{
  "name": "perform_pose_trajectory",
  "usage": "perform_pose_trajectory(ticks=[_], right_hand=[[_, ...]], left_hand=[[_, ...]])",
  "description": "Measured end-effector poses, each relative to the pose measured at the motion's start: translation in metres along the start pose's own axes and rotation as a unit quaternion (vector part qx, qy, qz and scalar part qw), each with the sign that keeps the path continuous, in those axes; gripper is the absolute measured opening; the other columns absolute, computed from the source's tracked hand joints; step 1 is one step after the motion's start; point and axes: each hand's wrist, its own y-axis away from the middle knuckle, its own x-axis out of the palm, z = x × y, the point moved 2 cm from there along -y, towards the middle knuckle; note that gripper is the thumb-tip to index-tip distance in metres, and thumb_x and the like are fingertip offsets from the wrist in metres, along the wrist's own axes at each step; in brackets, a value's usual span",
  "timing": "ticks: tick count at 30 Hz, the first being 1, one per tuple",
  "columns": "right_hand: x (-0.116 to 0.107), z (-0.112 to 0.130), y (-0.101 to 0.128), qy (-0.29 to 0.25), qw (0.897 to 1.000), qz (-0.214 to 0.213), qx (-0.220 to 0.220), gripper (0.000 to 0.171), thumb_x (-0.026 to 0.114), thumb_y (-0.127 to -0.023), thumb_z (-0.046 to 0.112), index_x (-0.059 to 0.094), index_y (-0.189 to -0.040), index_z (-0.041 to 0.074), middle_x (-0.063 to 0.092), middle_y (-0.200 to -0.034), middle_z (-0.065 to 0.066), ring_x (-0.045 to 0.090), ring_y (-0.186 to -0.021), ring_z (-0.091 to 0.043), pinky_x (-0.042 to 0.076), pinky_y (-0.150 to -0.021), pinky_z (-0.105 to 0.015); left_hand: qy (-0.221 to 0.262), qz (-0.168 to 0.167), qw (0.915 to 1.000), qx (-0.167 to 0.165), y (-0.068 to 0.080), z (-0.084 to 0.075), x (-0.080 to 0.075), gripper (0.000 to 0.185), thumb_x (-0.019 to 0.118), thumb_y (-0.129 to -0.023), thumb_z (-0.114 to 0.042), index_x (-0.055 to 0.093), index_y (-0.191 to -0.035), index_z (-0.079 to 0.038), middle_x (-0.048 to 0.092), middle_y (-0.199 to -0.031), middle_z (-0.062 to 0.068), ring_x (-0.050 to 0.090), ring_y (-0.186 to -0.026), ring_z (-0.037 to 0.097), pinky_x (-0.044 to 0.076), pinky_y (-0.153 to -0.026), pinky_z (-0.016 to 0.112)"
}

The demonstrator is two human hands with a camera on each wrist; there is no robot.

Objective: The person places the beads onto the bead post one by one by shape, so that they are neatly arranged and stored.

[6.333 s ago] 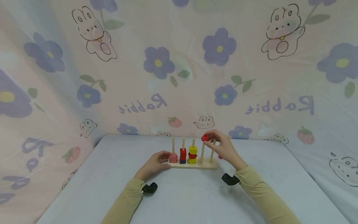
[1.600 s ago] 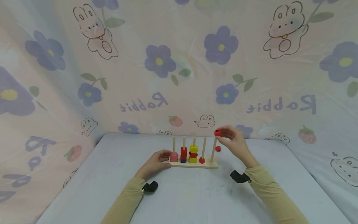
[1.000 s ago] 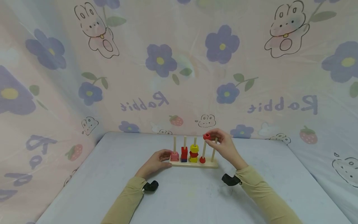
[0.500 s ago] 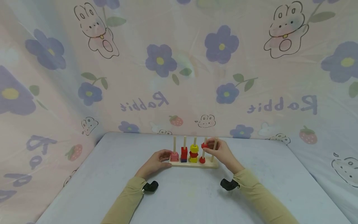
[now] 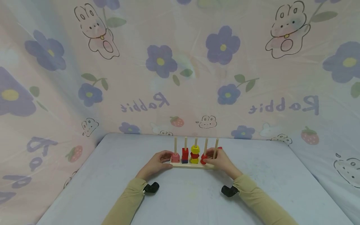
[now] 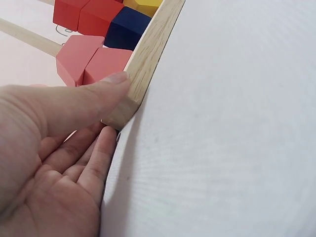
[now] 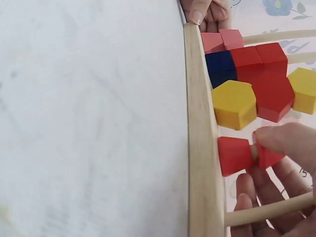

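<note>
Red bead [image 5: 203, 157] is low on the 4th peg [image 5: 206, 147] in the head view, w/ our right hand [image 5: 218, 160] pinching it just above another red piece [image 5: 203, 162]; left hand [image 5: 157, 162] braces the wooden base [image 5: 194, 165] on the worktop [image 5: 180, 200]. We judge it the seating step; next calls for letting go cleanly. Left wrist cam: thumb [image 6: 79, 101] pressed on the base end [image 6: 148, 59], grip grasping it beside the pink block [image 6: 86, 59]. Right wrist cam alone shows fingertips [image 7: 284, 140] on the bead [image 7: 266, 155], touching the lower piece [image 7: 234, 155]
</note>
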Motion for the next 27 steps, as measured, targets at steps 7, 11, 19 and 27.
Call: perform_pose_trajectory(ticks=[7, 11, 19, 27], right_hand=[[0.000, -0.001, 0.003, 0.011, 1.000, 0.001, -0.001, 0.027, 0.077, -0.079, 0.005, 0.063, -0.101, -0.003, 0.066, -0.094, -0.009, 0.062, -0.084, -0.020, 0.055, -0.080, -0.030], [-0.005, 0.000, 0.004, 0.020, 0.999, 0.015, -0.020, 0.030, 0.077, -0.080, 0.007, 0.064, -0.105, -0.001, 0.066, -0.096, -0.009, 0.062, -0.088, -0.022, 0.055, -0.081, -0.032], [-0.030, 0.005, 0.008, 0.011, 0.994, 0.048, -0.094, 0.039, 0.073, -0.082, 0.000, 0.056, -0.116, -0.011, 0.061, -0.110, -0.028, 0.060, -0.101, -0.042, 0.051, -0.089, -0.052], [-0.060, -0.001, 0.012, 0.059, 0.993, 0.015, -0.106, 0.042, 0.073, -0.081, -0.001, 0.056, -0.119, -0.008, 0.060, -0.112, -0.027, 0.057, -0.105, -0.044, 0.048, -0.092, -0.054]], left_hand=[[-0.003, 0.005, 1.0000, 0.001, -0.001, 0.000, 0.000, 0.055, 0.073, -0.082, 0.000, 0.050, -0.132, -0.002, 0.053, -0.131, 0.013, 0.053, -0.120, 0.028, 0.044, -0.101, 0.035], [-0.005, 0.005, 1.0000, 0.003, -0.002, 0.000, 0.000, 0.055, 0.073, -0.081, 0.000, 0.050, -0.132, -0.002, 0.053, -0.131, 0.013, 0.053, -0.120, 0.028, 0.044, -0.101, 0.034], [-0.003, 0.005, 1.0000, -0.002, -0.001, 0.000, -0.001, 0.055, 0.074, -0.082, -0.001, 0.050, -0.132, -0.004, 0.053, -0.131, 0.013, 0.052, -0.121, 0.028, 0.044, -0.102, 0.035], [-0.005, 0.002, 1.0000, -0.008, 0.000, -0.001, -0.001, 0.056, 0.074, -0.081, -0.001, 0.050, -0.132, -0.002, 0.053, -0.131, 0.013, 0.052, -0.121, 0.029, 0.043, -0.102, 0.037]])
